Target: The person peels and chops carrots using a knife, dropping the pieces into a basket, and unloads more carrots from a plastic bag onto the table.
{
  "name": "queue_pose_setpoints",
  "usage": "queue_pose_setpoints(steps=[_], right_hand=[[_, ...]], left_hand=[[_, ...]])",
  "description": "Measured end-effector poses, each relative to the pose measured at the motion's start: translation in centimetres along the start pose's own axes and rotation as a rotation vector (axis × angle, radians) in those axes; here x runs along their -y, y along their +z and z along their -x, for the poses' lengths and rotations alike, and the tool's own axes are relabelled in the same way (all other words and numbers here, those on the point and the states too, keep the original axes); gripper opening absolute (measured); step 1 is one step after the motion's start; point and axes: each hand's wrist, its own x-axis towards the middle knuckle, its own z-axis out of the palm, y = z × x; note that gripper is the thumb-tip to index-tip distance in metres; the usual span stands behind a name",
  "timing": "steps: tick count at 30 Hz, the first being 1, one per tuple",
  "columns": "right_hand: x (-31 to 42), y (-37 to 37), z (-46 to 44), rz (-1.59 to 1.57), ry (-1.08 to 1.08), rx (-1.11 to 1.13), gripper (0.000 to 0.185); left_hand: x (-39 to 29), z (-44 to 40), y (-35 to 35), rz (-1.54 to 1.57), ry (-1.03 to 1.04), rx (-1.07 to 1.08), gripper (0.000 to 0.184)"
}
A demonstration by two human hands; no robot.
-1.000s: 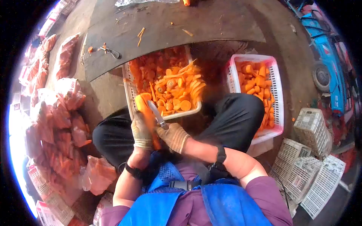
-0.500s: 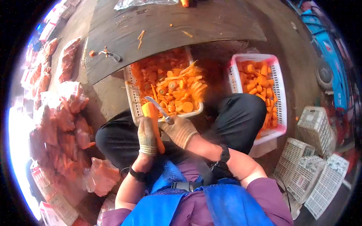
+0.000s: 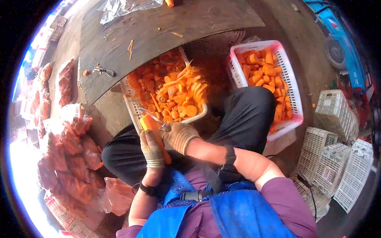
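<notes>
My left hand (image 3: 152,150), in a striped knit glove, is closed around a large carrot (image 3: 147,122). The carrot slants up toward the basket, its paler upper end showing above my fingers. My right hand (image 3: 178,137), also gloved, grips a small knife (image 3: 154,115). Its thin curved blade points left, just beyond the carrot's upper end; whether it touches the carrot I cannot tell. The knife's handle is hidden in my fist. Right beyond both hands sits a white basket (image 3: 136,115) with carrot slices, end pieces and peelings (image 3: 174,93).
A pink-and-white basket (image 3: 294,89) of carrot chunks (image 3: 264,71) stands beyond my right knee. Ahead lies a dark board (image 3: 190,23) bearing a metal tool (image 3: 104,71), scraps and clear plastic (image 3: 129,8). Bagged carrots (image 3: 69,154) lie left; white crates (image 3: 331,162) stand right.
The view has turned, so the baskets and board appear farther left and higher. The carrot leans more to the left, and the knife blade lies flatter across its upper end.
</notes>
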Motion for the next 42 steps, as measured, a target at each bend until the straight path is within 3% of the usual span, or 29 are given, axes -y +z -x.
queue_pose_setpoints(steps=[8, 12, 16, 18, 21, 27, 30, 33, 37, 38, 40, 42], right_hand=[[1.0, -1.0, 0.5, 0.044, 0.022, 0.020, 0.048], [0.7, 0.1, 0.0, 0.045, 0.045, 0.030, 0.041], [0.3, 0.7, -0.6, 0.065, 0.047, 0.032, 0.035], [-0.1, 0.6, -0.7, 0.087, 0.051, 0.062, 0.033], [-2.5, 2.5, -1.9, 0.158, 0.069, -0.019, 0.029], [-3.0, -1.4, -0.9, 0.370, -0.034, -0.061, 0.030], [-7.8, -1.8, -1.8, 0.496, 0.084, 0.085, 0.034], [-6.6, -3.7, 0.1, 0.312, 0.181, 0.023, 0.038], [-4.7, -4.5, 0.3, 0.213, 0.186, -0.017, 0.042], [-5.0, -4.3, 0.3, 0.225, 0.182, -0.040, 0.042], [-4.9, -4.4, 0.3, 0.253, 0.167, -0.083, 0.043], [-5.0, -4.5, 0.4, 0.182, 0.145, -0.086, 0.042]], left_hand=[[-1.0, -0.2, 1.4, -0.023, 0.119, -0.038, 0.028], [-1.7, -2.1, 0.9, 0.052, 0.094, 0.029, 0.045], [-2.8, -2.5, 1.3, 0.122, -0.230, 0.029, 0.054], [-3.2, -3.4, 1.3, 0.047, -0.450, -0.096, 0.048], [-6.5, -2.2, 1.6, 0.054, -0.651, -0.025, 0.047], [-8.7, -3.2, -2.3, -0.200, -0.605, 0.317, 0.042], [-8.5, -3.6, -4.8, -0.111, -0.687, 0.377, 0.045], [-8.6, -4.8, -5.8, -0.207, -0.754, 0.576, 0.046], [-6.4, -3.8, -4.4, -0.196, -0.701, 0.410, 0.055], [-6.1, -3.6, -4.5, 0.000, -0.864, 0.443, 0.059], [-5.6, -3.0, -3.5, 0.104, -0.878, 0.336, 0.057], [-5.6, -2.4, -3.6, 0.121, -0.733, 0.445, 0.049]])
